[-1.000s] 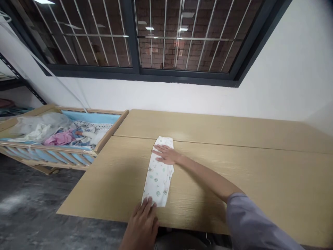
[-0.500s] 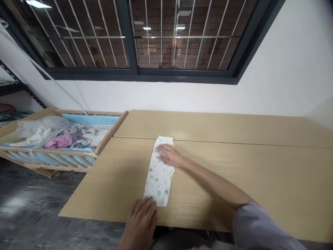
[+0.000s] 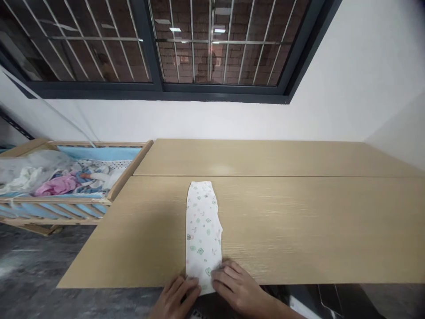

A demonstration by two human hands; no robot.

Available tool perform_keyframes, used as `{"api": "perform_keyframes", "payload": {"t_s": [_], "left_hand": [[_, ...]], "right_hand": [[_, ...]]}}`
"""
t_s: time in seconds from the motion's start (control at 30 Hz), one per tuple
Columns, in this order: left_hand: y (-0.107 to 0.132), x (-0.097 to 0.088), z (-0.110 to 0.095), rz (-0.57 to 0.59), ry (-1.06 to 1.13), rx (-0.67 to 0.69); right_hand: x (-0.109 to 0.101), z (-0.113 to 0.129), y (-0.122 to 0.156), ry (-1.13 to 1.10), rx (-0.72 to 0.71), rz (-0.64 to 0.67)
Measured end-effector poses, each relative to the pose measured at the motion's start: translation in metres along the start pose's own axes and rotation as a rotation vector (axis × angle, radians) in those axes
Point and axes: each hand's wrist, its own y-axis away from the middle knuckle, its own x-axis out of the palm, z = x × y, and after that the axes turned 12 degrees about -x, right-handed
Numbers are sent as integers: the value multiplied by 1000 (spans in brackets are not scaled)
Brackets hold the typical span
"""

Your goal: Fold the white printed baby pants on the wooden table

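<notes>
While flat on table (image 3: pixel 299 221), cloth (image 3: pixel 202 226) near crib (image 3: pixel 123 172).

Left hand (image 3: pixel 175 297), right hand (image 3: pixel 239 289) close together

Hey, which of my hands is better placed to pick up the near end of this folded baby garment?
The right hand, probably: its fingers lie across the near end of the garment, while the left hand only touches one corner.

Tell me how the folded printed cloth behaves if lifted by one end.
Probably floppy: the cloth lies flat in thin layers, so it would likely droop and unfold. Seemingly light, it may slide on the smooth table.
</notes>
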Motion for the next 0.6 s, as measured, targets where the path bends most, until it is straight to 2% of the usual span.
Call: {"api": "perform_keyframes", "payload": {"t_s": [0.1,0.2,0.27,0.37,0.47,0.53,0.6], "left_hand": [[-4,-5,2,-3,84,-4],[-22,-19,7,5,185,-99],[-40,-29,14,-10,226,-152],[-80,-40,32,-106,239,-198],[-131,-47,55,-202,246,-272],[-167,-48,70,-155,237,-363],[-200,-46,84,-46,181,-482]], "right_hand": [[-5,8,-2,0,58,-85],[-37,4,-18,-134,225,-104],[-60,-9,-34,-255,305,-138],[-85,-44,-60,-364,335,-228],[-91,-96,-85,-361,433,-304],[-87,-134,-100,-355,521,-329],[-78,-169,-115,-377,578,-305]]}}
